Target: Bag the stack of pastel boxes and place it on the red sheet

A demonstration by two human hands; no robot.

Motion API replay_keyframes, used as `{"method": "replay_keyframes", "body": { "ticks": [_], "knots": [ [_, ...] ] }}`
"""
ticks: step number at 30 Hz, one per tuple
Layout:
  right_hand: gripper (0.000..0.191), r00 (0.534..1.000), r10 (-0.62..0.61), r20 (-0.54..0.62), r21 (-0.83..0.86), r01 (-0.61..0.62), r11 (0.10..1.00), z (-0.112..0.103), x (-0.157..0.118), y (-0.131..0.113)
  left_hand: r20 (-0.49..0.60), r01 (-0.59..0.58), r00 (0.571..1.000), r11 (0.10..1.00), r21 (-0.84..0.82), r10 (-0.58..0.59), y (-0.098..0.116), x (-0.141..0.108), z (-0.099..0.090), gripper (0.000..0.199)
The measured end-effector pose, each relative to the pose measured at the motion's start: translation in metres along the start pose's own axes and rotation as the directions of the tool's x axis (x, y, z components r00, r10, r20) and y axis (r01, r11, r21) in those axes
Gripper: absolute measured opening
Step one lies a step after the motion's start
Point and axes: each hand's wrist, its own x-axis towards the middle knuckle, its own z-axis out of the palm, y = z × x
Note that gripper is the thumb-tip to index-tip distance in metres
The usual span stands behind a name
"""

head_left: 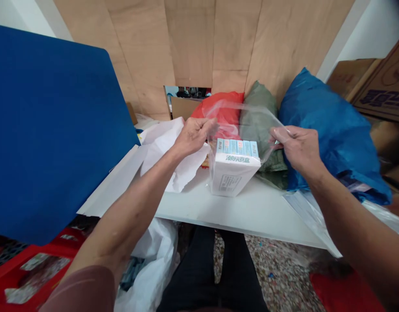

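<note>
head view: the left hand [196, 132] and the right hand [298, 145] each have a closed, pinching grip on the rim of a clear plastic bag [267, 113], stretching its mouth wide. the white rectangular carton of light-blue boxes [233, 173] sits inside it, near the front edge of the white surface [251, 216], with a red plastic parcel [227, 108] and a grey-green plastic parcel [259, 125] behind.

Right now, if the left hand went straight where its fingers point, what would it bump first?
The left hand would probably meet the clear plastic bag it pinches; beyond, depth is unclear.
</note>
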Motion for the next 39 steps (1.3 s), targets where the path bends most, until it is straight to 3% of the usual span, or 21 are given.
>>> {"method": "replay_keyframes", "body": {
  "ticks": [4,8,16,20,22,24,26,28,30,32,35,39],
  "knots": [
    [0.033,0.997,-0.061,-0.039,-0.015,0.061,0.998,-0.01,0.028,-0.013,0.019,-0.003,1.0,0.994,-0.105,0.005,0.015,0.03,-0.003,0.042],
    [0.039,0.995,-0.06,-0.077,-0.014,0.059,0.998,-0.018,0.036,-0.015,0.055,0.05,0.998,0.971,-0.232,-0.038,0.014,0.044,0.004,0.041],
    [0.027,0.987,0.137,-0.085,0.12,-0.127,0.985,-0.026,0.011,0.01,0.059,0.169,0.985,0.842,-0.512,-0.162,-0.019,0.024,0.04,0.037],
    [0.03,0.988,0.101,-0.12,0.101,-0.089,0.991,-0.037,0.019,-0.003,-0.027,0.123,0.985,0.812,-0.571,-0.168,-0.015,0.023,0.04,0.042],
    [0.026,0.979,-0.012,-0.204,-0.006,0.011,1.0,-0.041,0.018,-0.018,-0.044,0.104,0.987,0.815,-0.569,-0.156,-0.013,0.024,0.037,0.043],
    [0.021,0.922,-0.23,-0.31,-0.23,0.162,0.96,-0.041,0.007,-0.037,-0.05,0.088,0.989,0.823,-0.562,-0.14,-0.013,0.024,0.035,0.043],
    [0.025,0.837,-0.474,-0.273,-0.484,0.306,0.82,-0.033,-0.011,-0.06,-0.055,0.064,0.992,0.834,-0.549,-0.112,-0.014,0.023,0.035,0.042],
    [0.023,0.765,-0.641,-0.062,-0.59,0.49,0.642,-0.015,-0.028,-0.081,-0.069,0.023,0.995,0.85,-0.527,-0.069,-0.014,0.021,0.036,0.041],
    [0.027,0.645,-0.753,0.128,-0.522,0.69,0.502,0.01,-0.033,-0.093,-0.099,-0.032,0.995,0.875,-0.484,-0.018,-0.012,0.019,0.038,0.039],
    [0.028,0.559,-0.796,0.232,-0.435,0.791,0.43,0.037,-0.024,-0.094,-0.129,-0.084,0.991,0.9,-0.427,0.031,-0.009,0.017,0.038,0.039],
    [0.022,0.554,-0.773,0.31,-0.433,0.806,0.404,0.067,0.0,-0.084,-0.111,-0.156,0.986,0.912,-0.38,0.122,-0.005,0.013,0.037,0.038],
    [0.024,0.533,-0.751,0.391,-0.493,0.81,0.318,0.082,0.021,-0.077,-0.05,-0.24,0.97,0.907,-0.346,0.238,-0.004,0.008,0.029,0.033]
  ]
}}
